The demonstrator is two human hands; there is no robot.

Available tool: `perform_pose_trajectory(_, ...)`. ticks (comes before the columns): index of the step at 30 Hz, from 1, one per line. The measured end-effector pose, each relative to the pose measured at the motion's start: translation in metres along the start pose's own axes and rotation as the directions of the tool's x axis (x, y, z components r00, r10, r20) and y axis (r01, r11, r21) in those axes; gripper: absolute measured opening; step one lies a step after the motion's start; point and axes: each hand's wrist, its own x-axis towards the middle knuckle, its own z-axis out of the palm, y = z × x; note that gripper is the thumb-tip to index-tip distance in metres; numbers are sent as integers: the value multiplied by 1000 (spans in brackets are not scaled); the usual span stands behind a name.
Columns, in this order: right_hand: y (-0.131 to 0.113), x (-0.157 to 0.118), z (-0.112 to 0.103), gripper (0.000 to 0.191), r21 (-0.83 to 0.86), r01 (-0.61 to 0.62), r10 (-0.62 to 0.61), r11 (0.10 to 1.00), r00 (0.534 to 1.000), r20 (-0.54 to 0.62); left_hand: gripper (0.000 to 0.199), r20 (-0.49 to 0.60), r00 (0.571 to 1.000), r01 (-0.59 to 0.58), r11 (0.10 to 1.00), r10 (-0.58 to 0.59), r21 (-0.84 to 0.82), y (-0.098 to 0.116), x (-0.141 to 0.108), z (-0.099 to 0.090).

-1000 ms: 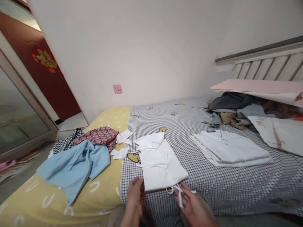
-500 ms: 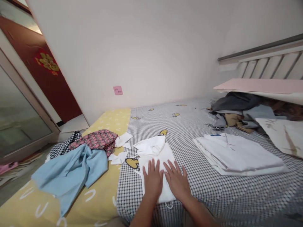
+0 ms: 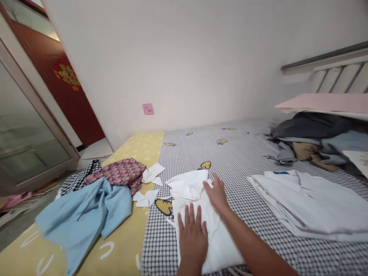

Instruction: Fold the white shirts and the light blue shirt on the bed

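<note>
A white cloth garment (image 3: pixel 225 245) lies on the grey checked bedsheet (image 3: pixel 253 161), with a bunched fold at its far end and thin white ties at its near edge. My left hand (image 3: pixel 192 239) rests flat on its lower part, fingers spread. My right hand (image 3: pixel 217 193) touches the far part, next to the bunched fold, its fingers lightly curled. Neither hand grips anything. A thin white cord (image 3: pixel 215 222) runs over the cloth between my hands.
A folded white shirt (image 3: pixel 310 203) lies to the right. To the left, on a yellow sheet (image 3: pixel 138 147), are a blue shirt (image 3: pixel 83 211), pink patterned cloth (image 3: pixel 117 172) and white scraps (image 3: pixel 145 198). Dark clothes (image 3: pixel 310 128) are heaped by the headboard (image 3: pixel 342 78).
My hands let go of the ties and pressed flat on the white cloth. My right hand then slid farther up it, toward the bunched fold. The view has shifted slightly.
</note>
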Motion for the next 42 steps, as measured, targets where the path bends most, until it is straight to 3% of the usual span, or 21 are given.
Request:
perform_pose_trajectory(3, -9, 16, 23, 88, -12, -59, 60, 998, 998, 33, 55, -13, 1000, -12, 1000, 12, 16, -1, -1, 2)
perform_pose_trajectory(6, -2, 22, 31, 85, -3, -136, 136, 991, 990, 28, 57, -11, 1000, -11, 1000, 11, 10, -1, -2, 1)
perform_pose_trajectory(9, 16, 26, 20, 81, 60, -235, 235, 970, 972, 8, 57, 0, 1000, -9, 1000, 9, -11, 0, -1, -2)
perform_pose_trajectory(13, 38, 28, -13, 78, 77, -313, 314, 947, 949, 3, 55, 14, 1000, 13, 1000, -12, -22, 2, 1, -5)
perform_pose_trajectory(17, 33, 28, -39, 66, -7, -181, 179, 984, 980, -92, 55, 27, 999, 19, 1000, -18, -18, 2, 3, -5)
perform_pose_trajectory(21, 7, 15, -33, 52, -56, 91, -100, 994, 979, -177, 56, 18, 1000, 14, 1000, -13, -15, 1, 1, -3)
perform_pose_trajectory(23, 1, 1, -20, 46, -101, 247, -257, 964, 961, -102, 55, 17, 1000, 16, 1000, -15, -9, 1, 1, -3)
perform_pose_trajectory(25, 5, -14, -4, 43, -205, 373, -373, 905, 927, 44, 54, 13, 1000, 16, 1000, -16, -10, 1, 1, -5)
perform_pose_trajectory(28, 23, -29, 15, 42, -338, 418, -366, 843, 907, 209, 54, 12, 1000, 9, 1000, -8, -24, 2, 2, -7)
perform_pose_trajectory(32, 42, -32, 24, 50, -448, 379, -267, 810, 918, 293, 54, 56, 998, 27, 996, -22, -90, 3, -1, -7)
perform_pose_trajectory(35, 45, -30, 25, 53, -458, 396, -276, 796, 910, 308, 50, 99, 993, 87, 975, -68, -204, 0, 4, -8)
perform_pose_trajectory(39, 48, -32, 29, 51, -436, 424, -350, 794, 905, 242, 40, 72, 983, 186, 896, -172, -403, -17, 46, -31)
perform_pose_trajectory(42, 50, -34, 32, 51, -432, 424, -363, 796, 905, 220, 34, -65, 982, 150, 946, -175, -286, -35, 100, -58)
